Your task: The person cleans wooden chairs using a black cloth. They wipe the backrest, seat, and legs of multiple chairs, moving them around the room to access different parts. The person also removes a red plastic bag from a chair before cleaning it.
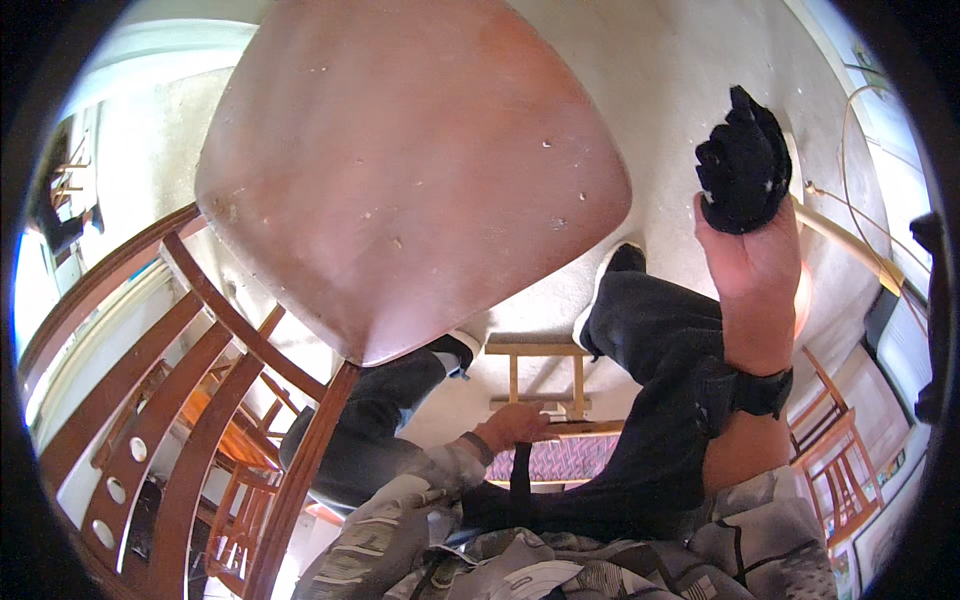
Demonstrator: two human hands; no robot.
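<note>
A wooden chair's seat [420, 172], reddish-brown with scuffs and pale specks, fills the upper middle of the view. Its slatted backrest [210, 405] leans along the left side, with round holes in one slat. My right hand [754, 262] is raised at the right, apart from the seat. Bunched black cloth [742, 165], possibly a glove, is in its grip and hides most of the fingers. Low between my legs, my left hand [517, 424] rests at the wooden edge of a low stool [592, 427]; whether its fingers grip that edge is unclear.
Purple patterned material [555, 459] shows on the stool. My shoes stand on the pale floor [667, 60]. A light wooden bar [847, 236] and a thin cable [844, 154] lie at the right. More wooden chairs [840, 465] stand at the lower right and behind the backrest.
</note>
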